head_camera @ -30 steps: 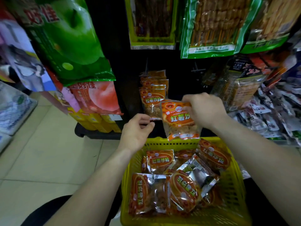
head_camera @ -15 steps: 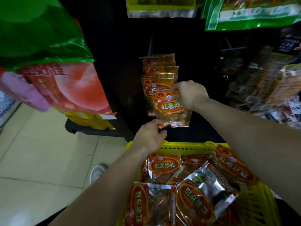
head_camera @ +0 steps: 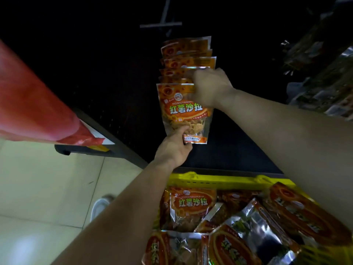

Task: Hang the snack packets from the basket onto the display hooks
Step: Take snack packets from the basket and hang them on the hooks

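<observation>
- One display panel [head_camera: 114,64], black, is set behind everything; it is seen from closer than half a second ago.
- One red bag [head_camera: 32,104], blurred, is hung at the panel's left edge; the green bag seen above it earlier has gone from view.
- One yellow basket [head_camera: 219,179] is placed below the panel.
- At least six basket packets [head_camera: 192,204] are counted, overlapped, one face-up against the far rim.
- Five hanging packets [head_camera: 188,61] are counted by their top edges, ranked one behind another.
- One held packet [head_camera: 183,111] is kept upright at the front of that row, raised higher than before; whether it is threaded on cannot be told.
- The right hand [head_camera: 212,87] is curled round the packet's top right corner.
- The left hand [head_camera: 173,148] is pinched on its bottom left edge, having been just below it earlier.
- One display hook [head_camera: 160,25] is seen bare above the row.
- One shoe [head_camera: 99,205] is seen on the floor, left of the basket.
</observation>
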### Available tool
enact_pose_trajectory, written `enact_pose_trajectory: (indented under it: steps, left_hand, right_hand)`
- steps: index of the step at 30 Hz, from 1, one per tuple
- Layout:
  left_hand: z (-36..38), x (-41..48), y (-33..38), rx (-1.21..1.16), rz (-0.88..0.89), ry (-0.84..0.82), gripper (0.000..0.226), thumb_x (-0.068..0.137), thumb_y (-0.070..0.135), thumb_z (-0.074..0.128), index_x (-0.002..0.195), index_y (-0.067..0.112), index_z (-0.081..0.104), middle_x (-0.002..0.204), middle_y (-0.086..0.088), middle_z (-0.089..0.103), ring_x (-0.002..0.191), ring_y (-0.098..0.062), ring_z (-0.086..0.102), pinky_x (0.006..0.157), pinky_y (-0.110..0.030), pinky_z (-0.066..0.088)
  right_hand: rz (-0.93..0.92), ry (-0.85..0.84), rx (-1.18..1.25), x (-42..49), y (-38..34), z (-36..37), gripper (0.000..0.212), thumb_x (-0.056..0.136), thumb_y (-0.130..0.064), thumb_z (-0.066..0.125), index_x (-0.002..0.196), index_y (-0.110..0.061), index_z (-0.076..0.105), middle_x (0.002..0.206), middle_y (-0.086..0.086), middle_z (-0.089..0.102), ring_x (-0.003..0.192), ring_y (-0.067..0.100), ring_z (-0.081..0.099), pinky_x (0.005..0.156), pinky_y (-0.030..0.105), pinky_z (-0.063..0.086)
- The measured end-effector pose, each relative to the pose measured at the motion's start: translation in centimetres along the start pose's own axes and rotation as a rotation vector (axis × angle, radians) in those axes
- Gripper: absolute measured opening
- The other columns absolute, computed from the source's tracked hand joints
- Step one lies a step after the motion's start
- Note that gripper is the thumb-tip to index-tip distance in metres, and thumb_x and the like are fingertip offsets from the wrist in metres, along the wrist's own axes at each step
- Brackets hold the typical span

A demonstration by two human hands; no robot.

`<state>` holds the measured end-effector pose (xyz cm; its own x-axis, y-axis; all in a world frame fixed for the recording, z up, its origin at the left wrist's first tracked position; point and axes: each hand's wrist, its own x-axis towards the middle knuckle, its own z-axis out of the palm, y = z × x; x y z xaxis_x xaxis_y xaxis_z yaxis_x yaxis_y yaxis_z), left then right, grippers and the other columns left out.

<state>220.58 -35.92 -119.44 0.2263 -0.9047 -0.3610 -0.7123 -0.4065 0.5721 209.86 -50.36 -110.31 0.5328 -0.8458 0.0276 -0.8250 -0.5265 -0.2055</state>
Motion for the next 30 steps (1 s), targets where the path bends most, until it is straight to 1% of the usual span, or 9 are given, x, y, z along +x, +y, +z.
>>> enact_pose_trajectory:
  steps: [3, 8, 12, 16, 19, 21, 24, 26, 30]
  left_hand:
    - [0.1, -0.2, -0.6, 0.006, -0.011, -0.038, 0.061, 0.095, 0.036, 0.059, 0.147, 0.048, 0.031, 0.150, 0.008, 0.046, 0.127, -0.019, 0.052, 0.095, -0.029, 0.042]
    - [-0.3, -1.3, -0.1, 0.007, 0.003, -0.034, 0.064, 0.095, 0.037, 0.059, 0.151, 0.045, 0.030, 0.156, 0.006, 0.040, 0.137, -0.020, 0.044, 0.103, -0.029, 0.038]
    - [-1.8, -3.2, 0.7, 0.003, 0.029, -0.039, 0.063, 0.096, 0.034, 0.059, 0.151, 0.044, 0.031, 0.156, 0.006, 0.039, 0.138, -0.019, 0.043, 0.110, -0.033, 0.040]
    - [-4.1, -6.7, 1.5, 0.022, 0.049, -0.007, 0.059, 0.095, 0.035, 0.060, 0.148, 0.047, 0.036, 0.150, 0.003, 0.045, 0.131, -0.020, 0.049, 0.105, -0.031, 0.043]
    - [-5.7, -9.9, 2.1, 0.061, 0.059, 0.025, 0.058, 0.094, 0.037, 0.061, 0.147, 0.045, 0.040, 0.143, -0.001, 0.052, 0.125, -0.023, 0.054, 0.102, -0.037, 0.048]
    - [-6.1, -12.5, 2.4, 0.084, 0.049, 0.037, 0.059, 0.093, 0.037, 0.062, 0.148, 0.041, 0.039, 0.140, -0.004, 0.053, 0.125, -0.025, 0.054, 0.103, -0.037, 0.046]
    - [-5.4, -16.0, 2.0, 0.124, 0.048, 0.034, 0.060, 0.092, 0.036, 0.064, 0.148, 0.032, 0.042, 0.140, -0.006, 0.054, 0.126, -0.026, 0.054, 0.103, -0.033, 0.044]
    - [-4.1, -18.0, 1.4, 0.138, 0.037, 0.013, 0.061, 0.092, 0.036, 0.065, 0.148, 0.029, 0.042, 0.141, -0.007, 0.054, 0.126, -0.027, 0.054, 0.102, -0.033, 0.043]
    - [-0.6, -21.0, -0.5, 0.138, 0.007, -0.081, 0.063, 0.092, 0.041, 0.066, 0.148, 0.026, 0.042, 0.142, -0.008, 0.056, 0.127, -0.029, 0.054, 0.104, -0.034, 0.043]
  right_hand:
    - [0.033, 0.013, -0.065, -1.1, 0.8, 0.2, 0.077, 0.077, -0.045, 0.075, 0.143, -0.026, 0.040, 0.136, 0.007, 0.054, 0.127, 0.032, 0.047, 0.102, 0.049, 0.037]
    - [0.050, 0.065, -0.141, -3.5, 1.4, -0.5, 0.089, 0.076, -0.042, 0.078, 0.148, -0.020, 0.031, 0.142, 0.011, 0.044, 0.130, 0.033, 0.040, 0.103, 0.050, 0.037]
    - [0.080, 0.048, -0.126, -5.9, 1.1, -2.4, 0.086, 0.079, -0.044, 0.076, 0.147, -0.020, 0.030, 0.141, 0.012, 0.043, 0.129, 0.032, 0.041, 0.102, 0.050, 0.038]
    - [0.107, 0.035, -0.060, -9.9, 0.7, -4.9, 0.075, 0.082, -0.046, 0.069, 0.145, -0.020, 0.035, 0.140, 0.012, 0.045, 0.128, 0.033, 0.041, 0.101, 0.051, 0.039]
    - [0.155, -0.009, -0.033, -13.7, 0.3, -6.7, 0.077, 0.082, -0.042, 0.069, 0.147, -0.021, 0.034, 0.143, 0.011, 0.043, 0.131, 0.033, 0.039, 0.104, 0.050, 0.039]
    - [0.187, -0.043, -0.016, -16.7, 0.2, -7.4, 0.078, 0.083, -0.041, 0.070, 0.149, -0.023, 0.032, 0.145, 0.010, 0.041, 0.133, 0.033, 0.038, 0.105, 0.049, 0.038]
    - [0.224, -0.098, 0.031, -21.6, 0.4, -7.3, 0.075, 0.085, -0.043, 0.068, 0.149, -0.026, 0.033, 0.145, 0.008, 0.040, 0.133, 0.033, 0.037, 0.104, 0.048, 0.038]
    - [0.244, -0.146, 0.054, -24.9, 1.0, -6.3, 0.072, 0.086, -0.044, 0.067, 0.148, -0.026, 0.034, 0.142, 0.007, 0.040, 0.131, 0.033, 0.039, 0.102, 0.047, 0.041]
    - [0.313, -0.268, 0.093, -30.9, 2.7, -2.8, 0.068, 0.086, -0.043, 0.067, 0.144, -0.023, 0.039, 0.137, 0.009, 0.043, 0.127, 0.035, 0.044, 0.098, 0.045, 0.043]
